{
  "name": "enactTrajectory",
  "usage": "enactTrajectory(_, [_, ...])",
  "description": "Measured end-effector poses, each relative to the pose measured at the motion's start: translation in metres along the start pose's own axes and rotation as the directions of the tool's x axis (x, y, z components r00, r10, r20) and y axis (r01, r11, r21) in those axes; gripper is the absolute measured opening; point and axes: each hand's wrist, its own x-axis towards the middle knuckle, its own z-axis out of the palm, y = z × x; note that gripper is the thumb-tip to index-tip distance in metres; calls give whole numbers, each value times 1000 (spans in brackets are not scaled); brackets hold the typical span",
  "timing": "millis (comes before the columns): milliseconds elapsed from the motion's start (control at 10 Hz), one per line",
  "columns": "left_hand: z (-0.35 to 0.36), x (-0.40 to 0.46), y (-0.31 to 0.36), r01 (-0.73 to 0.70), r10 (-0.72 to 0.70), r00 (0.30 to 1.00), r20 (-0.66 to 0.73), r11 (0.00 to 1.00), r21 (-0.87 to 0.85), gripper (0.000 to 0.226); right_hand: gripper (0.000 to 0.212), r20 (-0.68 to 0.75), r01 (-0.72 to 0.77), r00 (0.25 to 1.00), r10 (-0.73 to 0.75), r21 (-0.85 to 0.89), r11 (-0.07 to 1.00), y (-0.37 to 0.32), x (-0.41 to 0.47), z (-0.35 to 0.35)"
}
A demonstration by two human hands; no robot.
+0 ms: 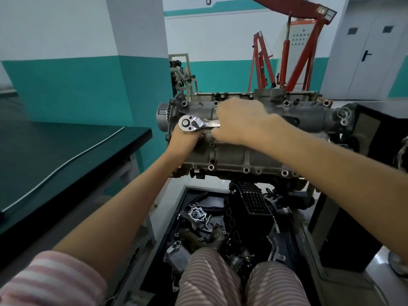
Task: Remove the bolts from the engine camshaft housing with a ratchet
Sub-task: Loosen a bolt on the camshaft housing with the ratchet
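Right hand [238,121] closed around the handle of the ratchet [196,123], knuckles up, over the middle of the gray camshaft housing [260,153]. Ratchet lying roughly level, its round chrome head pointing left, near the left end of the housing. Left hand [184,134] reaching in under the ratchet head, touching the housing there; mostly hidden by the tool, so cannot tell how far open or whether holding anything. Housing sitting on top of the engine, straight ahead, with empty bolt holes [211,167] showing along its near edge. Bolts at the socket hidden.

Below the engine, a black tray [176,206] on the floor, crowded with loose engine parts: a silver ring-shaped flange [196,214], a black ribbed plastic piece [254,200], dark gaskets and metal castings. To the left, a dark-topped bench [55,151] with a thin white cable across it.
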Motion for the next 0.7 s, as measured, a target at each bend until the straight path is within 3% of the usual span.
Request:
enactTrajectory(100, [0, 0, -2, -5, 5, 1000, 30, 1000, -7, 26, 20, -58, 43, 998, -32, 196, 980, -19, -11, 26])
enactTrajectory(200, [0, -2, -5, -96, 96, 995, 4, 995, 32, 31, 13, 408, -286, 855, -321, 887, 363, -49, -32, 37])
enactTrajectory(300, [0, -4, -5, -125, 125, 992, -19, 992, 10, 32, 13, 529, -476, 756, -386, 848, 231, -41, -26, 32])
enactTrajectory(400, [0, -2, -7, -57, 58, 998, 22, 998, -34, 27, 26, 298, -64, 952, -68, 412, 909, -10, -11, 9])
enactTrajectory(500, [1, 2, -6, -43, 44, 999, 28, 999, -34, 17, 30, -67, -6, 998, 0, -96, 995, 6, -2, -3])
enactTrajectory(600, [4, 5, -10, -46, 46, 999, -6, 998, -40, 31, 19, -100, 34, 995, -15, 185, 982, -15, -12, 23])
enactTrajectory(700, [3, 2, -13, -75, 75, 997, 2, 994, -78, 39, 14, 431, -362, 838, -334, 898, 252, -42, -27, 33])
